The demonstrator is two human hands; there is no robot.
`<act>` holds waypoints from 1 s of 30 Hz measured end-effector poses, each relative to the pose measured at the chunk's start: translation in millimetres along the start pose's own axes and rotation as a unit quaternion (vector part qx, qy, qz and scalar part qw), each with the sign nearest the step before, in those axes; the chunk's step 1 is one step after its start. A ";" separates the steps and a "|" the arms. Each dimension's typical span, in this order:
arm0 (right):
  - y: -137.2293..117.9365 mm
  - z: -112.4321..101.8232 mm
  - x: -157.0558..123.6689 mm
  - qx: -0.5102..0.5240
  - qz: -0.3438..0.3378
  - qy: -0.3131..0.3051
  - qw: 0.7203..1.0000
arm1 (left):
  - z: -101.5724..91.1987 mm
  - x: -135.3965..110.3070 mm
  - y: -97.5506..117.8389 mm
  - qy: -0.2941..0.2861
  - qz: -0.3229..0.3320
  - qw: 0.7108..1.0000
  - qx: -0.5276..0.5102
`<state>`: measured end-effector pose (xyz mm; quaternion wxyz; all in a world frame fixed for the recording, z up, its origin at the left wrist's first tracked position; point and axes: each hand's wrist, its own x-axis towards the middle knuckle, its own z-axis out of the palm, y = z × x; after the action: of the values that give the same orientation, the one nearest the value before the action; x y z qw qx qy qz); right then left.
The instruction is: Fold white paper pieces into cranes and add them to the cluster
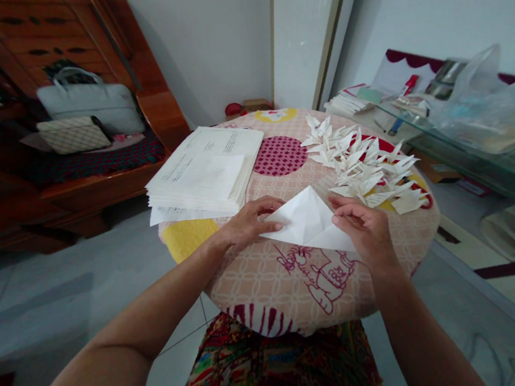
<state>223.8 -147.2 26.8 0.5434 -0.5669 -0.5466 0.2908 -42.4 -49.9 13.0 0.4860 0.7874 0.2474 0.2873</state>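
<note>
A white sheet of paper folded into a triangular shape (310, 221) lies on the round table covered by a patterned cloth (271, 278). My left hand (249, 222) presses on the paper's left corner with its fingers curled down. My right hand (364, 227) pinches the paper's right edge between thumb and fingers. Both hands are closed on the same sheet.
A stack of white sheets (206, 171) sits at the table's left back. Several folded paper cranes (366, 165) lie in a pile at the right back. A wooden bench with bags (85, 113) stands left; a glass shelf with plastic (471, 113) is right.
</note>
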 end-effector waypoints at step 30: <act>15.3 4.4 -15.9 -0.072 0.070 0.053 0.994 | 4.7 -14.3 5.5 0.204 -0.243 0.938 -0.141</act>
<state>220.7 -157.9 7.3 0.5074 -0.6559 -0.4959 0.2577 -48.7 -64.6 13.3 0.5861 0.5515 0.4817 0.3468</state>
